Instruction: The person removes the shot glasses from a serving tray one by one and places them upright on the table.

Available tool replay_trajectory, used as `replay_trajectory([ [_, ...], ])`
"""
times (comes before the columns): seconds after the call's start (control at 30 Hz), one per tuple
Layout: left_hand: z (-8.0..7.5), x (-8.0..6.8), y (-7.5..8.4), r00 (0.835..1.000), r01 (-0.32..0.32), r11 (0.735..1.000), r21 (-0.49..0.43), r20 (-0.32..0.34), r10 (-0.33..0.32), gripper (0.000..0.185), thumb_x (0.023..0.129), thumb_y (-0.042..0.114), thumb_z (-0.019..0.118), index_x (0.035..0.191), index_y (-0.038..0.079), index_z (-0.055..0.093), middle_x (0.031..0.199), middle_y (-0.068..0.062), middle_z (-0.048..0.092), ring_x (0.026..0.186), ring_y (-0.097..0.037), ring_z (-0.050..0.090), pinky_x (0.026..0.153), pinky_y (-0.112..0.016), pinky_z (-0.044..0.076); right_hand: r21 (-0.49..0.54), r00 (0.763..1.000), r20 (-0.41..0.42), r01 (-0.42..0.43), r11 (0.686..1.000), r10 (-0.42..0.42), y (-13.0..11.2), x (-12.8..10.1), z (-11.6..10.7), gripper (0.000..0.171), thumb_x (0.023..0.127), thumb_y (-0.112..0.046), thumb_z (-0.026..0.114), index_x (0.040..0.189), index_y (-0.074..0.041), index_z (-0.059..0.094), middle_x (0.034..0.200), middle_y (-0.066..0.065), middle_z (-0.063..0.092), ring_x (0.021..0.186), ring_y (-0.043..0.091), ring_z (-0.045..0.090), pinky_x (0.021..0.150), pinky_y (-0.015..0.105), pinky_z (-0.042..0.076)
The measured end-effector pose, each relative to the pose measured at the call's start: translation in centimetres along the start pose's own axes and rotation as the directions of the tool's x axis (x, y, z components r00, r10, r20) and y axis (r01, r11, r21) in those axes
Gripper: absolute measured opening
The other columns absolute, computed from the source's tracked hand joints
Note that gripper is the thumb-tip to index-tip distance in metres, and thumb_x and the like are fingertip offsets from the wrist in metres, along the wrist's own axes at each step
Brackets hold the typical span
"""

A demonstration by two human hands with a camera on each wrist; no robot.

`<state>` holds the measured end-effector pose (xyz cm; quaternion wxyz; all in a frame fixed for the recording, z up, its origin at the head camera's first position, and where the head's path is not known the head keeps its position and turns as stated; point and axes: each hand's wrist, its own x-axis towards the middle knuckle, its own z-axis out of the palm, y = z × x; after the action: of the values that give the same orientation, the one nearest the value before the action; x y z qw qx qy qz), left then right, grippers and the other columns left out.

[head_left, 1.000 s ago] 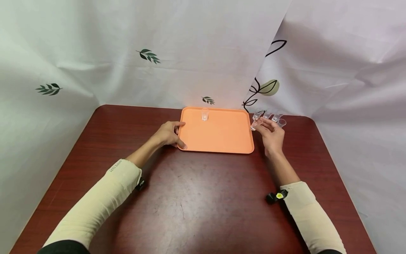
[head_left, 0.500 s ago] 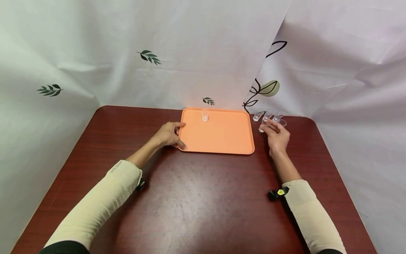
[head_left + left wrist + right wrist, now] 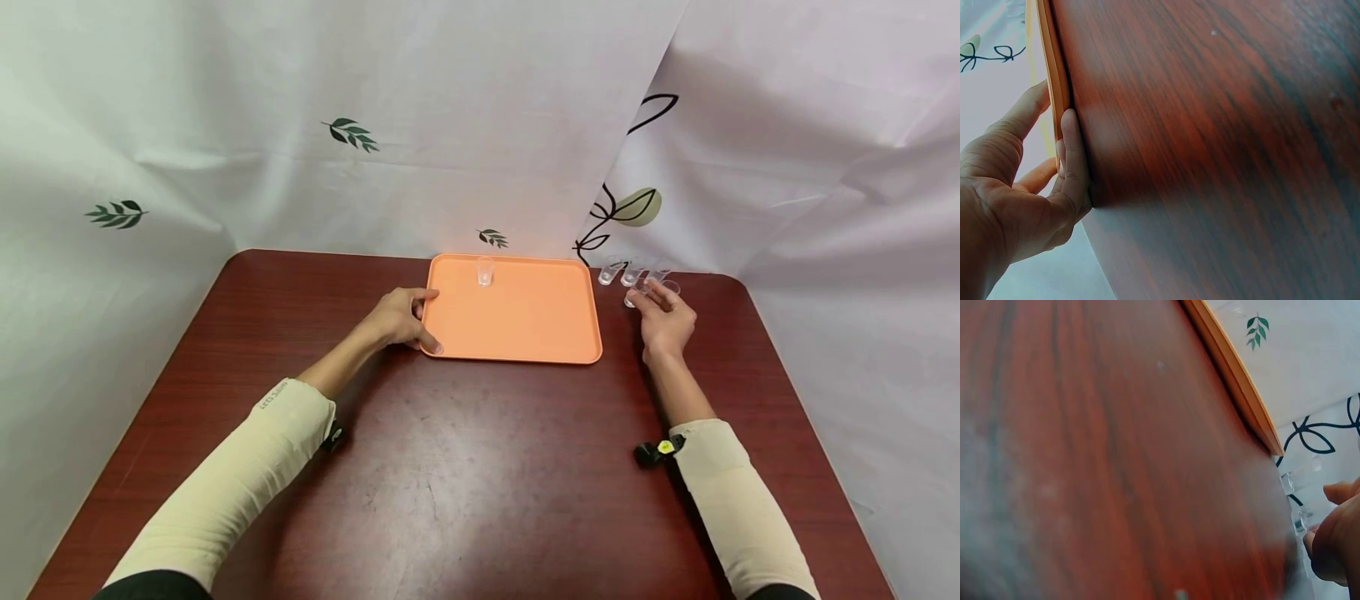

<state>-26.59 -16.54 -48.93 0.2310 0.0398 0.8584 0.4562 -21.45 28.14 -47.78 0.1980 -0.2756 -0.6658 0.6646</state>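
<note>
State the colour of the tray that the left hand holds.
Orange; the tray under the left hand shows best in the head view.

The setting is a staged recording booth, not a lived-in room. White cloth sheets (image 3: pixel 465 108) printed with green leaf sprigs hang as a backdrop on every visible side and hide the walls. A dark red wood-grain surface (image 3: pixel 465 475) with rounded corners stands against them. It carries an orange tray (image 3: pixel 517 321) and small clear plastic cups (image 3: pixel 630 273).

Bright, even light — blurred, tilted wrist views
</note>
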Motion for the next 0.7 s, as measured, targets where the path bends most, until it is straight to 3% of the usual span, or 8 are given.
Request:
replay_trajectory([
  [0.13, -0.1, -1.9, 1.9, 1.000, -0.007, 1.000, 0.022, 0.016, 0.007, 0.123, 0.062, -0.001, 0.110, 0.170, 0.011, 0.052, 0.094, -0.007, 0.050, 0.060, -0.018, 0.063, 0.059, -0.035, 0.068, -0.003, 1.000, -0.012, 0.007, 1.000, -0.007, 0.0, 0.2, -0.2, 0.048, 0.091, -0.006, 0.094, 0.138, -0.009, 0.082, 0.118, -0.001, 0.080, 0.111, 0.004, 0.071, 0.097, 0.013, 0.060],
  [0.23, -0.1, -1.5, 1.6, 1.000, 0.001, 1.000, 0.026, 0.013, -0.002, 0.125, 0.062, -0.001, 0.110, 0.171, 0.011, 0.051, 0.094, -0.008, 0.050, 0.060, -0.020, 0.063, 0.058, -0.035, 0.068, -0.005, 1.000, -0.021, 0.009, 1.000, -0.009, -0.1, 0.3, -0.2, 0.048, 0.092, -0.006, 0.094, 0.138, -0.009, 0.083, 0.117, -0.003, 0.080, 0.111, 0.003, 0.071, 0.097, 0.013, 0.060],
  [0.4, 0.0, -2.5, 2.6, 1.000, 0.006, 1.000, 0.031, 0.007, -0.006, 0.123, 0.064, -0.001, 0.109, 0.171, 0.011, 0.050, 0.095, -0.008, 0.049, 0.061, -0.018, 0.062, 0.059, -0.035, 0.068, -0.006, 0.999, -0.037, 0.011, 1.000, -0.011, 0.0, 0.4, -0.2, 0.049, 0.091, -0.006, 0.094, 0.138, -0.009, 0.082, 0.108, -0.010, 0.078, 0.113, 0.003, 0.071, 0.100, 0.013, 0.060],
  [0.5, 0.0, -2.6, 2.7, 1.000, 0.002, 1.000, 0.031, 0.011, -0.003, 0.123, 0.065, -0.001, 0.109, 0.171, 0.012, 0.050, 0.096, -0.009, 0.050, 0.063, -0.018, 0.062, 0.061, -0.035, 0.069, -0.014, 0.999, -0.041, 0.009, 1.000, -0.009, 0.0, 0.5, -0.2, 0.050, 0.091, -0.007, 0.095, 0.139, -0.009, 0.082, 0.113, -0.006, 0.080, 0.116, 0.005, 0.072, 0.103, 0.015, 0.061],
  [0.63, -0.1, -1.5, 1.6, 1.000, -0.008, 1.000, 0.023, 0.014, 0.008, 0.125, 0.062, 0.000, 0.110, 0.171, 0.012, 0.050, 0.094, -0.008, 0.050, 0.061, -0.019, 0.062, 0.058, -0.036, 0.068, -0.029, 0.999, -0.038, -0.008, 1.000, 0.007, -0.1, 0.5, -0.3, 0.050, 0.091, -0.009, 0.095, 0.139, -0.012, 0.082, 0.126, 0.002, 0.081, 0.117, 0.004, 0.073, 0.103, 0.014, 0.061],
  [0.7, -0.1, -1.6, 1.8, 1.000, 0.004, 0.999, 0.034, 0.010, -0.005, 0.125, 0.063, 0.000, 0.110, 0.172, 0.011, 0.050, 0.095, -0.008, 0.050, 0.062, -0.020, 0.062, 0.059, -0.037, 0.068, -0.035, 0.999, -0.036, -0.017, 0.999, 0.016, -0.1, 0.4, -0.4, 0.050, 0.090, -0.009, 0.095, 0.139, -0.012, 0.082, 0.131, 0.005, 0.082, 0.114, 0.003, 0.073, 0.100, 0.013, 0.061],
])
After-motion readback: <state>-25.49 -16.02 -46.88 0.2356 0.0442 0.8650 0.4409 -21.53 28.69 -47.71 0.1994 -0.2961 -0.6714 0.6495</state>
